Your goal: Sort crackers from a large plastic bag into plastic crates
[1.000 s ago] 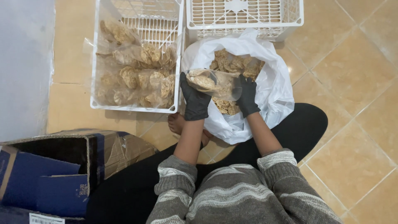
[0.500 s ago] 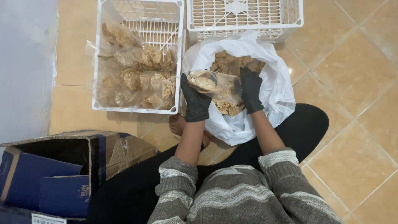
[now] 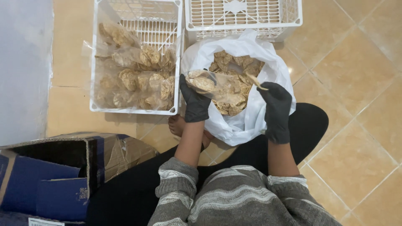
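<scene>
Clear packet (image 3: 205, 83) in left hand (image 3: 196, 102), above white bag (image 3: 251, 121).

Both the left hand (image 3: 195, 104) and the right hand (image 3: 276, 111) wear black gloves, above sleeves striped grey and off-white. The crackers (image 3: 234, 90) are pale tan inside a white plastic bag (image 3: 251, 121); the two slatted crates (image 3: 138, 25) are white too. The floor tiles (image 3: 356, 75) are warm beige, and the cardboard box (image 3: 50, 184) is brown with dark blue flaps.
</scene>
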